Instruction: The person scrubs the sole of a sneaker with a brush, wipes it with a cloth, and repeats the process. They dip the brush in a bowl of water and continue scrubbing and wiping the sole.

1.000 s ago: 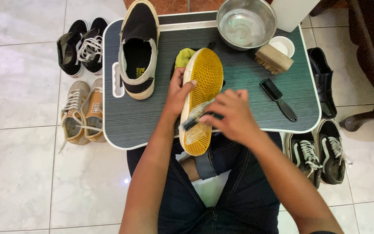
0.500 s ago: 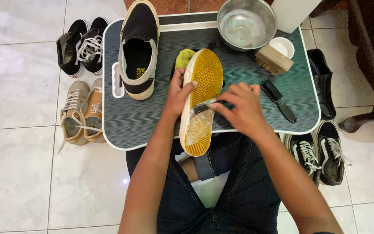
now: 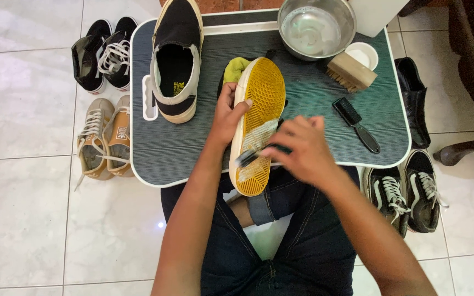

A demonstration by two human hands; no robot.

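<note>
Presently we log: left hand [image 3: 227, 116] gripping upturned yellow-soled shoe [image 3: 259, 123] at bench [image 3: 314, 115] front edge; right hand [image 3: 298, 149] fingers closed on small brush [image 3: 248, 157]; steel bowl [image 3: 316, 26], far edge, holds water.

Left arm: bare, enters from the lower left and runs up and slightly right; elbow out of view.
Left wrist: straight, in line with the forearm.
Left hand [image 3: 229, 112]: fingers curled in a clamp, thumb lying forward and pointing right, back of the hand turned up.
Right arm: bare, enters from the lower right and angles up and left.
Right wrist: bent slightly inward.
Right hand [image 3: 297, 148]: knuckles up, fingers closed in a grip and pointing left; outline blurred, fingertips hard to separate.
Hands relative: near each other, not touching; right sits lower and to the right of left.
Legs: in dark denim, bent, under both forearms.
</note>
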